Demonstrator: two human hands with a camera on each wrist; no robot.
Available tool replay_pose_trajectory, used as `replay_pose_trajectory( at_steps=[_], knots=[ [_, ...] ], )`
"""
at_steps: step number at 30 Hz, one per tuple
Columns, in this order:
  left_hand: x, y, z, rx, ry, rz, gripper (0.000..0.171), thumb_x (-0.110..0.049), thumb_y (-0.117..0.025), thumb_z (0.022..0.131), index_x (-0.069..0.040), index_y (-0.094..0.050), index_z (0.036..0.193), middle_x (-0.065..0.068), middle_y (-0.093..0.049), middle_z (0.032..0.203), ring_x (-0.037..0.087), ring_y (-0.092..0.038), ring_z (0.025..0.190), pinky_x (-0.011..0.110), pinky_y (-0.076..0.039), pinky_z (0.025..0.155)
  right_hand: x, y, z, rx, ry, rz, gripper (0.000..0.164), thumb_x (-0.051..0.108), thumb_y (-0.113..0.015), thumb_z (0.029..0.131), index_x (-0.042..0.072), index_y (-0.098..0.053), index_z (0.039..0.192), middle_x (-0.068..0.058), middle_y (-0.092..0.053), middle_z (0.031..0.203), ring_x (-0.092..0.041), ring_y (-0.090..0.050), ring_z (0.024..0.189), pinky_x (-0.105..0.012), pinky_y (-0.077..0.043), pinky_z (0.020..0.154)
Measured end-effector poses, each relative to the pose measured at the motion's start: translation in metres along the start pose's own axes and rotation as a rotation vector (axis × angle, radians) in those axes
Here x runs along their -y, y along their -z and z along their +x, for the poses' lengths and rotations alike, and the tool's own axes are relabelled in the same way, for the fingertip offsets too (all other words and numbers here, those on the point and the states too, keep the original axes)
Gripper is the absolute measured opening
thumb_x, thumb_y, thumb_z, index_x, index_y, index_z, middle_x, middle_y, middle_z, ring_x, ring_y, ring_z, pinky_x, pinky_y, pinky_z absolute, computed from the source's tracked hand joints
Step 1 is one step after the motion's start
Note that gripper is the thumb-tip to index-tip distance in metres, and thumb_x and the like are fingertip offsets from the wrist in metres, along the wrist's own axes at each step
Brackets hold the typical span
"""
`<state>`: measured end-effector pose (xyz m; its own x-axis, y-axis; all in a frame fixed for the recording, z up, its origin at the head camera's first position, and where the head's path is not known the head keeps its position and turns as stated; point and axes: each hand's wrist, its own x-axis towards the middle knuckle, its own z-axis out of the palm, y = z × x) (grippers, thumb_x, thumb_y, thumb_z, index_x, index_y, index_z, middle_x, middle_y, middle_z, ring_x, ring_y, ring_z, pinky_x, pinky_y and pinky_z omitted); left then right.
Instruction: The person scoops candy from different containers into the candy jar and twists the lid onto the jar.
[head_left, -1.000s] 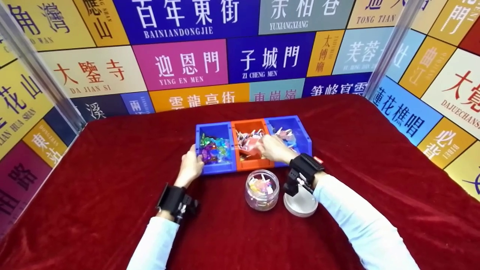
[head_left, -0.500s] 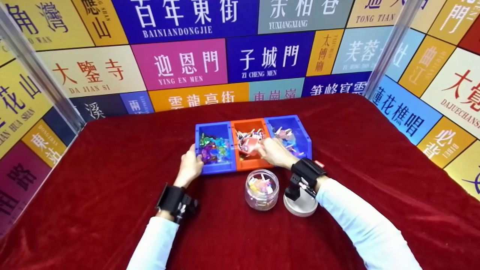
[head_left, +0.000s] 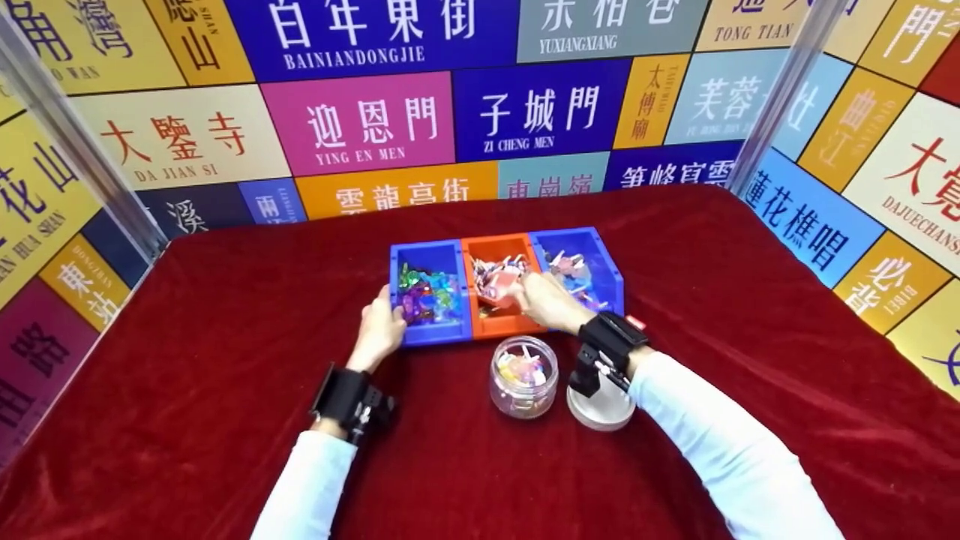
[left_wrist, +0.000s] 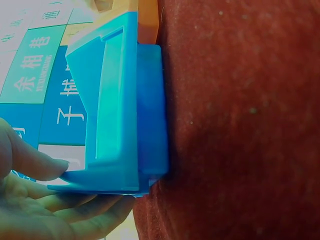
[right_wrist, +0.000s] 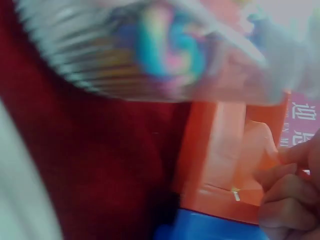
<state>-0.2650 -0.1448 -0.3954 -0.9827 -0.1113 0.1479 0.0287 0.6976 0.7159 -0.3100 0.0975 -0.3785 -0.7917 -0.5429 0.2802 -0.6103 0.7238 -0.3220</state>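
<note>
Three joined bins stand in a row: a left blue bin (head_left: 435, 336), a middle orange bin (head_left: 510, 327) and a right blue bin (head_left: 619, 289). My left hand (head_left: 380, 326) grips the left bin's outer side; in the left wrist view its thumb (left_wrist: 40, 162) lies over the wall and the fingers lie outside. With curled fingers my right hand (head_left: 551, 301) pinches a translucent pinkish scoop (head_left: 504, 289) inside the orange bin, among small lollipop-like pieces (head_left: 491, 270). How full the scoop is cannot be told. Colourful translucent pieces (head_left: 431, 296) fill the left bin.
A clear jar (head_left: 523, 403) partly filled with small pieces stands open in front of the bins. Beside it, under the right wrist, lies a whitish round lid (head_left: 604, 412). Red cloth (head_left: 450, 465) covers the table; a sign-patterned wall (head_left: 375, 124) rises behind.
My right hand and the scoop have shifted only slightly within the orange bin. The left hand keeps its grip, and the bins, jar and lid stay put.
</note>
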Motion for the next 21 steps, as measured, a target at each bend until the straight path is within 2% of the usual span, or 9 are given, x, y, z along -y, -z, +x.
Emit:
replay_pose_trajectory(
  at_steps=[3, 5, 13, 18, 21],
  knots=[
    [0.0007, 0.0002, 0.0003, -0.003, -0.007, 0.006, 0.046, 0.002, -0.043, 0.087, 0.013, -0.032, 0.13, 0.031, -0.047, 0.12, 0.04, -0.045, 0.113, 0.043, -0.035, 0.098, -0.0026, -0.0046, -0.0026, -0.009, -0.02, 0.054, 0.024, 0.005, -0.046, 0.088, 0.001, -0.062, 0.072, -0.003, -0.047, 0.057, -0.011, -0.038, 0.045, -0.025, -0.037, 0.04],
    [0.0007, 0.0002, 0.0006, -0.002, -0.009, 0.009, 0.046, 0.002, -0.043, 0.087, 0.013, -0.032, 0.13, 0.031, -0.047, 0.121, 0.04, -0.044, 0.114, 0.043, -0.035, 0.099, -0.0037, -0.0063, -0.0039, -0.01, -0.028, 0.091, 0.021, 0.007, -0.047, 0.089, -0.001, -0.066, 0.085, -0.007, -0.054, 0.064, -0.011, -0.042, 0.047, -0.025, -0.04, 0.042],
    [0.0015, 0.0002, 0.0001, -0.008, -0.001, 0.004, 0.045, 0.002, -0.043, 0.087, 0.012, -0.033, 0.13, 0.031, -0.048, 0.12, 0.04, -0.045, 0.113, 0.043, -0.035, 0.098, -0.0045, -0.004, -0.0076, 0.013, -0.088, 0.149, 0.02, 0.012, -0.05, 0.09, -0.006, -0.057, 0.092, -0.01, -0.056, 0.069, -0.015, -0.051, 0.054, -0.024, -0.045, 0.046],
    [0.0017, -0.0003, 0.0001, -0.002, 0.009, -0.001, 0.045, 0.001, -0.043, 0.088, 0.012, -0.032, 0.131, 0.031, -0.048, 0.121, 0.039, -0.045, 0.114, 0.043, -0.035, 0.099, -0.0063, -0.001, -0.0098, 0.02, -0.066, 0.142, 0.02, 0.01, -0.048, 0.09, -0.007, -0.057, 0.096, -0.01, -0.057, 0.071, -0.015, -0.051, 0.055, -0.023, -0.045, 0.046],
    [0.0012, 0.0003, 0.0009, 0.0, 0.008, -0.004, 0.046, 0.001, -0.043, 0.088, 0.011, -0.032, 0.131, 0.03, -0.047, 0.121, 0.039, -0.044, 0.114, 0.042, -0.034, 0.099, -0.0078, 0.0018, -0.0106, -0.014, -0.04, 0.132, 0.019, 0.012, -0.049, 0.09, -0.005, -0.057, 0.092, -0.008, -0.056, 0.069, -0.015, -0.051, 0.056, -0.026, -0.045, 0.047]
  ],
)
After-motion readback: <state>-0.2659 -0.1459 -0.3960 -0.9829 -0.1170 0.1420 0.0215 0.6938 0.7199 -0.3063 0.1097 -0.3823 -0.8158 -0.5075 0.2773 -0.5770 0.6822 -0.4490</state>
